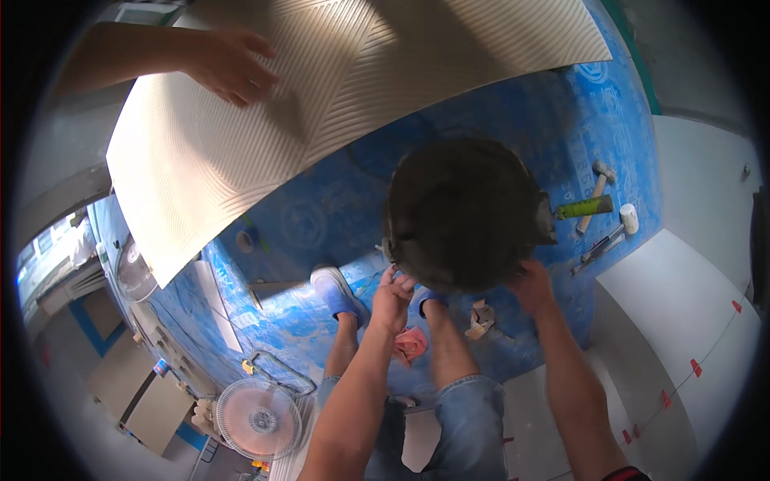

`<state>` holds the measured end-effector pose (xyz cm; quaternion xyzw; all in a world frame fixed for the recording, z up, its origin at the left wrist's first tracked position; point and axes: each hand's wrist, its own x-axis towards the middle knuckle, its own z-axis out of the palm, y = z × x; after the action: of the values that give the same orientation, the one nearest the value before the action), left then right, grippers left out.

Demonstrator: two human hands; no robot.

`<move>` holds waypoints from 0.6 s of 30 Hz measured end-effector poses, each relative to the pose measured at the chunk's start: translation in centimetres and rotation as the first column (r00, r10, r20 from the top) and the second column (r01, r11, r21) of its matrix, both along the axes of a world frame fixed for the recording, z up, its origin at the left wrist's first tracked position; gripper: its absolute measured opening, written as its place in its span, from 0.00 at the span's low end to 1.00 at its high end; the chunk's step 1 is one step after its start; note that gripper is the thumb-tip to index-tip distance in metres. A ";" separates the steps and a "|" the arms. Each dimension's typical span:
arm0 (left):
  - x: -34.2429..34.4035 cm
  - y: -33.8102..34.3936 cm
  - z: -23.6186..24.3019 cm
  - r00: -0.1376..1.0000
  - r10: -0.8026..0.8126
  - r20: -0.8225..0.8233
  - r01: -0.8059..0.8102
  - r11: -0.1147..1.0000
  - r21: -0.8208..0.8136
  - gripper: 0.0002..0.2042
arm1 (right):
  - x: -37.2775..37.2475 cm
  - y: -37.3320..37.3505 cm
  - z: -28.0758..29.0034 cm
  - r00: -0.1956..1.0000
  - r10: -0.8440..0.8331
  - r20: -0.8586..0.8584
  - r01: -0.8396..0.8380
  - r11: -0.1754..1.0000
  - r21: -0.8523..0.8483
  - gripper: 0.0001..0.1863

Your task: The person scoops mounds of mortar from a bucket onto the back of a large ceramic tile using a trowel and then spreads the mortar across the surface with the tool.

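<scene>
At the near left edge of the dark bucket (461,216), the left hand (391,303) is being held half curled; at its near right edge, the right hand (533,289) is being partly hidden, so whether either is gripping cannot be told. The bucket is being seen over the blue floor sheet (305,228) and is being judged heavy and stiff, best grasped from both sides. Beyond the bucket, a ridged panel (337,88) is being overhung by another person's loosely spread hand (233,68).
</scene>
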<state>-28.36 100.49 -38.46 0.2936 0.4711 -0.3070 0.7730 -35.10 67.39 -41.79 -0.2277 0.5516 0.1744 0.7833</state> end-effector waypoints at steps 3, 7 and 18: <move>-0.5 2.8 0.5 0.956 -0.273 -0.112 0.293 0.914 0.279 0.32 | -0.7 0.1 1.8 0.778 0.624 0.069 -0.541 0.722 -0.432 0.15; 5.0 5.4 5.8 0.558 -0.829 0.014 0.258 0.189 0.948 0.24 | -0.6 -2.2 3.5 0.363 0.876 -0.318 -0.626 -0.024 -0.780 0.15; 37.9 35.2 7.9 0.483 -0.614 -0.624 -0.114 -0.751 0.650 0.41 | 33.3 12.7 12.7 0.715 0.593 -0.371 -0.001 -0.529 -0.849 0.30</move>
<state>9.49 135.73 -30.59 0.9952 0.0731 0.0127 -0.0636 -1.82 80.14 -29.11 -0.9505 0.1709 -0.1509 0.2110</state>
